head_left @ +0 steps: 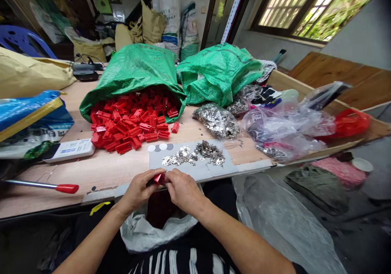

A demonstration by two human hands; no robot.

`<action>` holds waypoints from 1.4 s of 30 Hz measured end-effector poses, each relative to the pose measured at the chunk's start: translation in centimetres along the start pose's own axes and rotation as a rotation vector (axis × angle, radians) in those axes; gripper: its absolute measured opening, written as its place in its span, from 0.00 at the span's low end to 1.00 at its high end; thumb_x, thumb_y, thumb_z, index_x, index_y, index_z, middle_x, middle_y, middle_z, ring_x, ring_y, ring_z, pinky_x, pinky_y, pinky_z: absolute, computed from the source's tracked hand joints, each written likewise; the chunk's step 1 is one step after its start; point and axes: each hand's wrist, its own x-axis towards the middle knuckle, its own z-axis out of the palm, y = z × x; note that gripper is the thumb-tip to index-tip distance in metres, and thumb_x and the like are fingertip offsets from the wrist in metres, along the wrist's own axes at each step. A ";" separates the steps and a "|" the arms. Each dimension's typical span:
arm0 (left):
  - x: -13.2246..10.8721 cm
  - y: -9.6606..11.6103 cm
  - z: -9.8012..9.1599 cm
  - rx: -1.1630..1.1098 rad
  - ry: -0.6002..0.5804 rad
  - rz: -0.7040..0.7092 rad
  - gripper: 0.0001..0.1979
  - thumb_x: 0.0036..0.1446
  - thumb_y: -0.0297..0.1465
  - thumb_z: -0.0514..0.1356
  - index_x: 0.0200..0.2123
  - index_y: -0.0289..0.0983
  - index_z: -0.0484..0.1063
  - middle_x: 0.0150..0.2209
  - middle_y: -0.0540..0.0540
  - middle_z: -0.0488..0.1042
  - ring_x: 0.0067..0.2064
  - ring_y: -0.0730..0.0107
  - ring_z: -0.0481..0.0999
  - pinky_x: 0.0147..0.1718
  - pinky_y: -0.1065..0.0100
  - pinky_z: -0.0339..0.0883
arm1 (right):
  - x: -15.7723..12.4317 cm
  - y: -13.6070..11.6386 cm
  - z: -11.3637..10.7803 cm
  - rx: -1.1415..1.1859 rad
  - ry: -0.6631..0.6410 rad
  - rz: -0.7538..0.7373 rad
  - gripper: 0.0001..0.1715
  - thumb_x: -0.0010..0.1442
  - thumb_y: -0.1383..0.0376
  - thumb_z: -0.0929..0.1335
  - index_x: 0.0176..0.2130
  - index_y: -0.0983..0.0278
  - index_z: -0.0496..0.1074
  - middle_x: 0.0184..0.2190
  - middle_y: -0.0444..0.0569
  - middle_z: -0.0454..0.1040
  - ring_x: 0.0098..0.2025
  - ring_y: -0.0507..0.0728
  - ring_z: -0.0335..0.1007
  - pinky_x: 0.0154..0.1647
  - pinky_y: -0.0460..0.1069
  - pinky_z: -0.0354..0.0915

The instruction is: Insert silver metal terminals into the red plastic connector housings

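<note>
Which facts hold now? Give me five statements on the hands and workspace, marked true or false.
1. The left hand and right hand both hold one red piece. True.
2. Loose red parts spill from a white sack. False: a green sack.
3. A lighter heap and a darker heap of metal pieces lie on the grey sheet. True.
4. The left hand grips the red-tipped rod. False: the rod lies apart from both hands.
5. An open whitish bag sits below the hands. True.
</note>
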 end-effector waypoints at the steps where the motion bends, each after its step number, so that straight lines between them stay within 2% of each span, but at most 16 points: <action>1: 0.0 -0.1 0.1 -0.005 0.010 -0.002 0.20 0.52 0.26 0.62 0.50 0.43 0.72 0.45 0.46 0.79 0.45 0.62 0.78 0.47 0.62 0.68 | -0.2 -0.2 0.1 -0.015 0.014 0.008 0.09 0.63 0.68 0.62 0.41 0.62 0.70 0.37 0.48 0.71 0.38 0.55 0.69 0.38 0.48 0.60; 6: -0.5 0.7 0.5 -0.056 0.090 -0.033 0.16 0.50 0.26 0.64 0.44 0.43 0.75 0.41 0.47 0.79 0.42 0.63 0.77 0.44 0.64 0.68 | -1.8 -0.8 1.0 -0.034 0.069 0.026 0.08 0.63 0.67 0.62 0.43 0.62 0.68 0.39 0.49 0.70 0.38 0.55 0.69 0.37 0.48 0.62; 10: -2.0 2.7 1.3 -0.219 0.279 -0.131 0.13 0.47 0.29 0.67 0.39 0.41 0.75 0.38 0.47 0.77 0.41 0.64 0.76 0.43 0.67 0.67 | -4.4 0.0 1.6 0.152 0.198 -0.070 0.11 0.66 0.67 0.60 0.48 0.60 0.66 0.42 0.49 0.68 0.41 0.54 0.68 0.41 0.48 0.63; 12: -2.7 4.1 1.7 -0.467 0.346 -0.258 0.15 0.48 0.30 0.68 0.41 0.41 0.73 0.38 0.48 0.78 0.42 0.66 0.77 0.45 0.68 0.66 | -5.6 0.6 1.5 0.272 0.254 -0.096 0.10 0.66 0.67 0.59 0.47 0.61 0.64 0.41 0.49 0.68 0.41 0.54 0.67 0.42 0.48 0.62; 13: -2.9 4.9 1.8 -0.640 0.334 -0.333 0.13 0.49 0.31 0.67 0.40 0.41 0.72 0.37 0.48 0.78 0.42 0.67 0.77 0.45 0.68 0.67 | -6.1 0.7 1.4 0.317 0.258 -0.096 0.09 0.66 0.67 0.59 0.45 0.61 0.64 0.39 0.48 0.69 0.40 0.54 0.67 0.41 0.47 0.62; 16: -3.0 6.8 2.1 -1.152 0.290 -0.489 0.06 0.52 0.30 0.66 0.30 0.38 0.71 0.33 0.48 0.79 0.43 0.65 0.79 0.49 0.66 0.68 | -6.7 0.7 0.4 0.405 0.201 -0.078 0.08 0.66 0.67 0.58 0.46 0.61 0.61 0.33 0.44 0.71 0.34 0.52 0.67 0.38 0.47 0.61; 18: -2.8 7.5 2.1 -1.374 0.288 -0.566 0.05 0.53 0.27 0.64 0.26 0.35 0.71 0.32 0.45 0.80 0.43 0.62 0.80 0.50 0.63 0.69 | -6.7 0.1 -0.4 0.440 0.150 -0.089 0.12 0.67 0.66 0.58 0.50 0.61 0.58 0.28 0.41 0.71 0.31 0.51 0.67 0.36 0.46 0.60; 20: -2.6 8.0 1.9 -1.487 0.320 -0.631 0.04 0.56 0.24 0.61 0.28 0.33 0.73 0.33 0.42 0.81 0.42 0.59 0.81 0.50 0.61 0.70 | -6.5 -0.6 -1.2 0.450 0.133 -0.103 0.17 0.68 0.65 0.58 0.56 0.60 0.56 0.25 0.39 0.71 0.28 0.51 0.67 0.36 0.46 0.60; 23: -2.7 8.4 1.7 -1.549 0.348 -0.707 0.11 0.61 0.23 0.54 0.32 0.29 0.76 0.33 0.37 0.81 0.39 0.57 0.82 0.45 0.60 0.74 | -6.2 -1.6 -2.0 0.413 0.131 -0.107 0.22 0.67 0.64 0.59 0.60 0.58 0.55 0.24 0.38 0.71 0.27 0.51 0.68 0.35 0.45 0.60; 28: -3.0 9.4 1.9 -1.602 0.355 -0.739 0.15 0.64 0.23 0.50 0.33 0.26 0.76 0.33 0.35 0.81 0.35 0.62 0.82 0.38 0.64 0.77 | -5.9 -2.4 -2.4 0.334 0.089 -0.093 0.21 0.66 0.62 0.61 0.58 0.56 0.61 0.26 0.40 0.73 0.28 0.52 0.70 0.33 0.44 0.60; 35: -2.9 9.8 2.4 -1.644 0.359 -0.745 0.16 0.65 0.25 0.49 0.32 0.27 0.76 0.34 0.34 0.81 0.37 0.60 0.82 0.41 0.62 0.76 | -5.8 -2.0 -2.0 0.362 0.131 -0.107 0.18 0.67 0.59 0.60 0.55 0.58 0.64 0.25 0.41 0.74 0.29 0.52 0.71 0.33 0.44 0.61; 42: -2.5 10.4 3.3 -1.643 0.427 -0.742 0.15 0.64 0.22 0.49 0.32 0.28 0.75 0.33 0.38 0.80 0.35 0.65 0.81 0.42 0.64 0.76 | -6.0 -1.8 -1.6 0.292 0.240 -0.080 0.17 0.68 0.58 0.59 0.51 0.59 0.68 0.32 0.44 0.77 0.31 0.52 0.72 0.34 0.44 0.61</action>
